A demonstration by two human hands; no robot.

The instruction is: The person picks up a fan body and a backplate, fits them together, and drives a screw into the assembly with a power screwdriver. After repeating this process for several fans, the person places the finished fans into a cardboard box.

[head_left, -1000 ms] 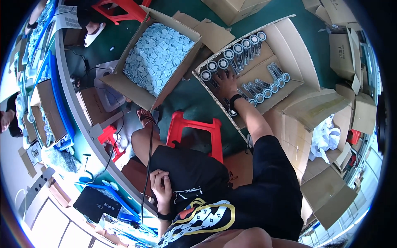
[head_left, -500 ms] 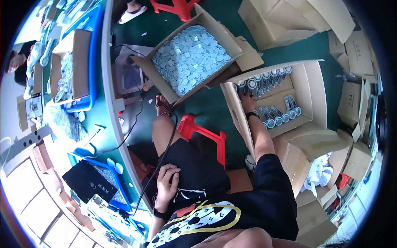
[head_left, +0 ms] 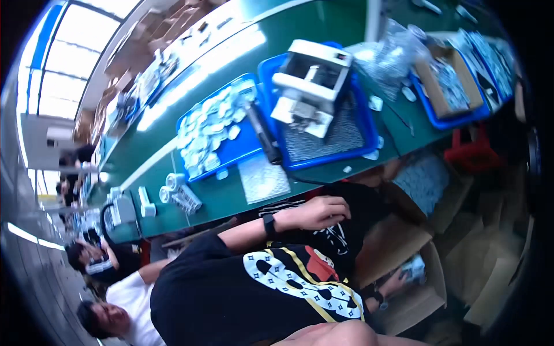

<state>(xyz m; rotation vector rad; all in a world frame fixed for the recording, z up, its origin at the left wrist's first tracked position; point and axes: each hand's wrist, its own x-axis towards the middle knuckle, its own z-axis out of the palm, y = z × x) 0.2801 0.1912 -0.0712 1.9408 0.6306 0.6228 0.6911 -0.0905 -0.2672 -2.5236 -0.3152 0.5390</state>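
Note:
My left hand (head_left: 323,212) lies on my lap over the black shorts, fingers loosely bent and nothing in them. Down at the right, my right hand (head_left: 395,282) reaches over an open cardboard box (head_left: 424,303). Its fingers are closed round a pale blue-white cylinder (head_left: 414,269), blurred by motion, and I cannot tell if it is one or more. Two similar white-ended clear cylinders (head_left: 182,195) lie on the green table (head_left: 231,205) to my left.
A blue tray (head_left: 242,151) holds many flat white pieces and a dark handheld tool (head_left: 265,135). Beside it, another blue tray (head_left: 360,151) bears a white device (head_left: 311,72). A carton of pale pieces (head_left: 424,179) and a red stool (head_left: 473,151) stand beyond. Another person (head_left: 133,305) sits to the left.
My view has swung left toward the table. The right hand, earlier down among the cylinders in the box, now grips a pale cylinder. The left hand stays on my lap.

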